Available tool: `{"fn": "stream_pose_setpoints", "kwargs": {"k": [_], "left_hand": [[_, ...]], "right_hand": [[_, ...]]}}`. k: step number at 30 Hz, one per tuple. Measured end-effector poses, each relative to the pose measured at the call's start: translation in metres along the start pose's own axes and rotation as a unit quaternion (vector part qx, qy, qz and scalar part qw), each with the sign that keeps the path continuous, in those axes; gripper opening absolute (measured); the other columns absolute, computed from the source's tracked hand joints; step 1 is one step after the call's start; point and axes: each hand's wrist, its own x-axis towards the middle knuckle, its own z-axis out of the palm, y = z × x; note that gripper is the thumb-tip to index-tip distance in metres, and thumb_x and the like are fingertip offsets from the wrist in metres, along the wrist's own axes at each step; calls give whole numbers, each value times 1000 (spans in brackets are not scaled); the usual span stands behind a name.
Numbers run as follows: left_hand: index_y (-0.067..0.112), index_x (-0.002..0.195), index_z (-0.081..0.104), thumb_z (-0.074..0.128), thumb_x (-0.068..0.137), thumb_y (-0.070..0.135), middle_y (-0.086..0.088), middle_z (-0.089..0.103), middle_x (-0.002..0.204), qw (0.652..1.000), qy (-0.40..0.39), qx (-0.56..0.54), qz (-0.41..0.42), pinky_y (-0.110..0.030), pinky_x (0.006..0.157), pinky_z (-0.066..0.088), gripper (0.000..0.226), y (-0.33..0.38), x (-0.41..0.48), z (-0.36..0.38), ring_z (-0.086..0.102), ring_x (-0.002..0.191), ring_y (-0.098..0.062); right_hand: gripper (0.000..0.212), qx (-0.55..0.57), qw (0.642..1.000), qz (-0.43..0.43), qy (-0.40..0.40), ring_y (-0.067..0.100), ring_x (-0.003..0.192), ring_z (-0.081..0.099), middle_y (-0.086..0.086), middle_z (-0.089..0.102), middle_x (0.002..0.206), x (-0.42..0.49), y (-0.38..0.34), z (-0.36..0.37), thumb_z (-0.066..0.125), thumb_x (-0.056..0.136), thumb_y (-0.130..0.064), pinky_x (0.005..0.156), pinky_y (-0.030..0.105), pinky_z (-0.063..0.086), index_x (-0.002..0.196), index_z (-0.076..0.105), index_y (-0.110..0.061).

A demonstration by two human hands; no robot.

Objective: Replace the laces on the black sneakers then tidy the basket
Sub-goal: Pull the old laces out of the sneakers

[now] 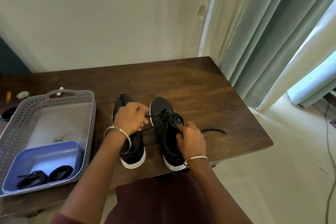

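- The right hand [190, 139] has its fingertips pinched together on the lace [179, 120] at the right side of the right shoe [167, 132], near the top eyelets; I judge it holds that end taut so the lacing stays snug.
- The left hand [130, 118] is curled shut around the other lace end, which runs as a thin line from its fingers across the gap to the eyelets; pulling outward to each side looks like tightening or readying a knot.
- The right shoe stands on its sole, long axis running from the table's [209, 87] near edge toward the wall, toe away from the person, white heel just inside the near edge.
- The left shoe [130, 143] lies parallel just beside it, toe also away, partly hidden under the left wrist; whether it is laced I cannot tell.
- A loose lace [214, 130] lies on the table right of the right hand, toward the right edge.
- The grey basket [91, 114] sits at the table's left, overhanging the near edge; a blue tray [54, 151] in its near corner holds coiled laces [45, 176].
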Motion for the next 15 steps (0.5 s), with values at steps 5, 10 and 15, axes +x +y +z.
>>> {"fn": "stream_pose_setpoints", "kwargs": {"k": [5,10,15], "left_hand": [[28,110,70,54,97,37,-3,65,108,957,24,248,147,-41,90,49,22,10,14,30,61,104,-26],[30,103,73,61,92,48,4,70,106,935,-31,308,171,-37,88,47,24,24,27,73,62,107,-21],[24,87,73,67,90,40,2,71,93,944,-2,294,150,-34,78,46,17,22,39,83,64,96,-19]], "right_hand": [[24,-6,1000,3,-1,26,88,59,5,55,97,0,0,1,55,89,-14,64,34,47,107,70,-15],[29,-6,1000,-7,-18,27,94,59,6,57,105,1,2,0,52,93,-15,71,36,49,117,68,-18],[31,-5,1000,-9,-28,27,97,58,5,56,108,1,5,1,51,93,-17,73,36,48,119,67,-19]]}}
